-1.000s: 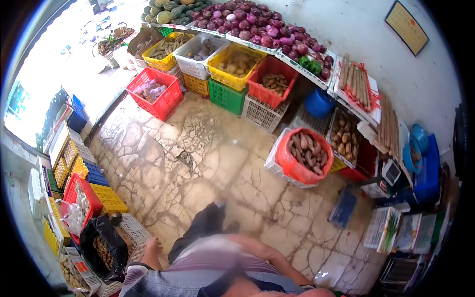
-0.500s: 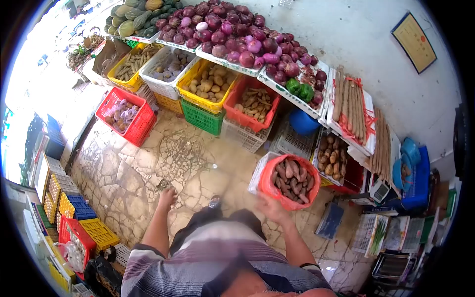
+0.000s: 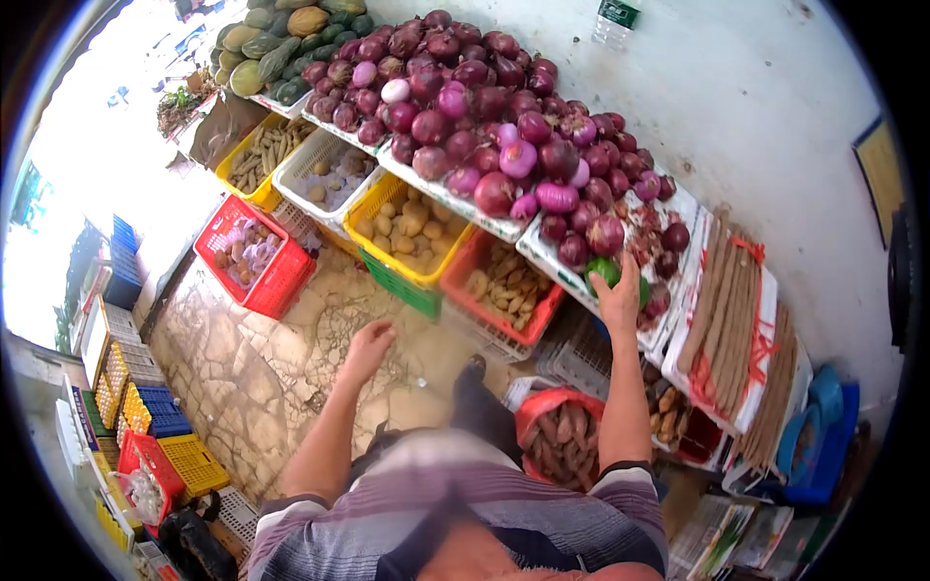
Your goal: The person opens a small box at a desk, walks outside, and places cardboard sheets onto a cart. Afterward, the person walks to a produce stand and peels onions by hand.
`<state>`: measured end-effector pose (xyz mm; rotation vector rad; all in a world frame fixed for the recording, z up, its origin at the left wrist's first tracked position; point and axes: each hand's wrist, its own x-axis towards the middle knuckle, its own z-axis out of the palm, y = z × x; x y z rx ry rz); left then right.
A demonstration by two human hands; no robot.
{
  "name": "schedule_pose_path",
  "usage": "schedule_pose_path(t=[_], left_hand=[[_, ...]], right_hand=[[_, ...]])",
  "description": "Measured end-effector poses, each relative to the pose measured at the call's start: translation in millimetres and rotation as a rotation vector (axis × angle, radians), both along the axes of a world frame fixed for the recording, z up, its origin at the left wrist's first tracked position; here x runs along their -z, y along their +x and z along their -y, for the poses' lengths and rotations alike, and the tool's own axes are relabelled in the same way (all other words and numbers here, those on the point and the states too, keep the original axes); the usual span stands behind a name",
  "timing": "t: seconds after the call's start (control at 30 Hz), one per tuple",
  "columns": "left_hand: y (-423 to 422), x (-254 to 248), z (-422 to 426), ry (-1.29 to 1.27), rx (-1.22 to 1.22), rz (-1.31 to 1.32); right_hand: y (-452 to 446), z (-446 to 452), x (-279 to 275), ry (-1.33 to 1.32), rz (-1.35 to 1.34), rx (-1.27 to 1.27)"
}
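My right hand (image 3: pixel 620 298) reaches over the tray of red onions at the right end of the display. Its thumb and fingers are apart, right at the green peppers (image 3: pixel 604 271), partly covering them; whether it touches them is hard to tell. A pile of red onions (image 3: pixel 465 107) spreads to the left of it. My left hand (image 3: pixel 368 351) hangs in the air over the floor, below the yellow crate of potatoes (image 3: pixel 412 232). Its fingers are loosely bent, with nothing visible in them.
Red crates (image 3: pixel 257 254) and other crates of produce line the display's front. A red-lined basket of sweet potatoes (image 3: pixel 562 441) stands by my right arm. Long brown roots (image 3: pixel 722 320) lie at right. Egg trays (image 3: pixel 111 378) are stacked at far left. A bottle (image 3: pixel 615 21) stands behind the onions.
The display appears closer. My right hand has moved from near the sweet potato basket up and forward to the green peppers. My left hand has risen slightly and moved right.
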<state>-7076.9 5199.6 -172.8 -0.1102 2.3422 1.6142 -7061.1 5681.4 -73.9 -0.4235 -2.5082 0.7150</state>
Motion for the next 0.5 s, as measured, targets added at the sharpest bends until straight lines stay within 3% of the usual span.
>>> schedule_pose_path(t=[0.07,0.13,0.23,0.27,0.4,0.5], left_hand=[[-45.5,-45.8,-58.5,-0.065,0.054,-0.142],[-90.5,-94.3,-113.9,-0.082,0.065,-0.072],[-151.1,-123.8,-184.8,-0.005,0.093,-0.393],[-168.0,-143.1,-209.7,-0.002,0.093,-0.268],[-250.0,-126.1,-285.8,-0.005,0.167,-0.737],[-299.9,-127.4,-327.4,-0.145,0.116,-0.843]], right_hand=[[-44.5,-29.3,20.5,0.08,0.023,0.012],[-72.9,-47.3,27.4,0.08,0.088,0.01],[-90.4,-51.7,20.1,0.001,0.099,0.008],[-93.0,-50.3,16.1,-0.04,0.108,0.029],[-94.6,-59.5,21.4,-0.165,0.118,0.015],[-97.5,-69.7,24.2,-0.303,0.177,0.057]])
